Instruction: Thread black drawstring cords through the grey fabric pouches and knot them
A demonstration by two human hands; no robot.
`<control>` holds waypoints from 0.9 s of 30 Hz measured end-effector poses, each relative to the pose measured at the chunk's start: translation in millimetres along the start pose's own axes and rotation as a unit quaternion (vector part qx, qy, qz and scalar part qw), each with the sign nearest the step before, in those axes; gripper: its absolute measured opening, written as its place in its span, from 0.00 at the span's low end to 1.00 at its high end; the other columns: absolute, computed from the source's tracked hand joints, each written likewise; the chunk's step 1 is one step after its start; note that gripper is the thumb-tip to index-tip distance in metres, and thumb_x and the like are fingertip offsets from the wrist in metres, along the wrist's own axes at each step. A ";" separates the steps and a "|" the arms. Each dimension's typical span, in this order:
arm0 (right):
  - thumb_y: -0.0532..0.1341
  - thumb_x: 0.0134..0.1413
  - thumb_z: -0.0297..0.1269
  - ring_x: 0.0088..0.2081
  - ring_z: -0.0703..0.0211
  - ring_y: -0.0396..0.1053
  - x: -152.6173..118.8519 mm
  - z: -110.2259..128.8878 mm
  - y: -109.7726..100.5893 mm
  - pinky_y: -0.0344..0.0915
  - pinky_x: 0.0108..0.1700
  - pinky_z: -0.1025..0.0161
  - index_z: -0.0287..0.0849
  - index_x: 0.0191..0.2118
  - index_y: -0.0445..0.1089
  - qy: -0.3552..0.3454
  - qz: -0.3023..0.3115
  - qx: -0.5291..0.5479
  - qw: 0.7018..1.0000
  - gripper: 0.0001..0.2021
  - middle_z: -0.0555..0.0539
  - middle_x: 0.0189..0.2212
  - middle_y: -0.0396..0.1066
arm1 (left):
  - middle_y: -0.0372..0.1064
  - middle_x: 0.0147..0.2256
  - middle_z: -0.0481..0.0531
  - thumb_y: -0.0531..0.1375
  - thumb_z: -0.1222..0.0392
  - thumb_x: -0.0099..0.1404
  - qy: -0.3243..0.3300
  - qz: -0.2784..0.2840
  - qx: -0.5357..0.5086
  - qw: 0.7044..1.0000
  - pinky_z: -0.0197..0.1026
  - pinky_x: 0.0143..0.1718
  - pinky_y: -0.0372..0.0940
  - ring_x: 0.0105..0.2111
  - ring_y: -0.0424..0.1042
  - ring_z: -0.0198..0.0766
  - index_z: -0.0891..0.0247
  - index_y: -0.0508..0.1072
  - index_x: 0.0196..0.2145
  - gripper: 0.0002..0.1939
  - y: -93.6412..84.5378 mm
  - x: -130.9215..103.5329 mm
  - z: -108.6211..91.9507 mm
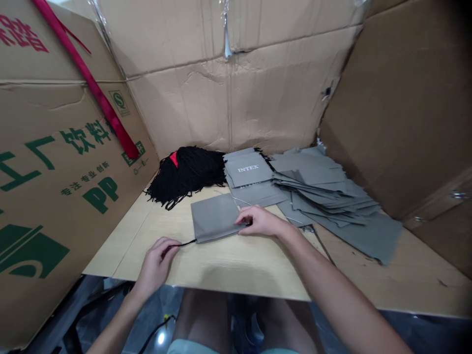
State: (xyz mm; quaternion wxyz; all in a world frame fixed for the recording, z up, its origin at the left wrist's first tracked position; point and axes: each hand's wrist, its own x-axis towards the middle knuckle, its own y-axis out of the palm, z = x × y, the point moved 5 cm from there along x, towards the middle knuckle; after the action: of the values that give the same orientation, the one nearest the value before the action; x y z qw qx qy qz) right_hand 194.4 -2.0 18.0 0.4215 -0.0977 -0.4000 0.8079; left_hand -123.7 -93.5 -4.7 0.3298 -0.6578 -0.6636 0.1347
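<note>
At our bench (136,241), left hand (157,260) pinching cord (189,243) at the grey pouch's (214,215) eight o'clock, right hand (261,220) its three-o'clock side, we're probably threading, needing an even pull.

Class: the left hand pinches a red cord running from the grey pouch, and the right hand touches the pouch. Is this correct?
The colour is wrong: the cord is black, as the head view shows. The left hand pinches it; the right hand touches the grey pouch.
</note>
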 end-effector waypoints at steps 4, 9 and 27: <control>0.68 0.45 0.49 0.23 0.64 0.67 -3.4 7.3 2.1 0.60 0.26 0.68 0.38 0.33 0.80 0.056 0.050 0.088 0.993 0.17 0.47 0.22 0.75 | 0.74 0.38 0.55 0.60 0.54 0.63 -0.069 -0.050 -0.149 0.985 0.41 0.42 0.66 0.39 0.73 0.41 0.63 0.77 0.39 0.12 -0.3 19.4 -10.2; 0.70 0.42 0.49 0.25 0.64 0.66 6.6 30.7 10.8 0.61 0.29 0.67 0.37 0.39 0.79 0.066 -0.045 0.182 0.980 0.21 0.46 0.26 0.76 | 0.73 0.35 0.55 0.62 0.59 0.61 0.039 0.027 -0.217 0.975 0.40 0.40 0.66 0.36 0.71 0.39 0.64 0.79 0.34 0.08 30.5 64.3 -72.3; 0.67 0.49 0.46 0.18 0.68 0.58 12.8 53.5 17.6 0.58 0.22 0.68 0.40 0.25 0.69 0.040 -0.192 0.411 0.890 0.15 0.54 0.16 0.63 | 0.71 0.37 0.54 0.62 0.60 0.62 0.147 0.032 -0.287 0.946 0.39 0.38 0.64 0.37 0.70 0.38 0.63 0.77 0.41 0.10 72.5 112.2 -139.3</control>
State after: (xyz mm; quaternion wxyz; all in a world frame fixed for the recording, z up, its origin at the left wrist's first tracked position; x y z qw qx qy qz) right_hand 149.3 -28.2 42.8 0.5867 0.1305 -0.0256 0.7988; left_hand 28.1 -13.9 84.0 0.2168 -0.7578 -0.5971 -0.1492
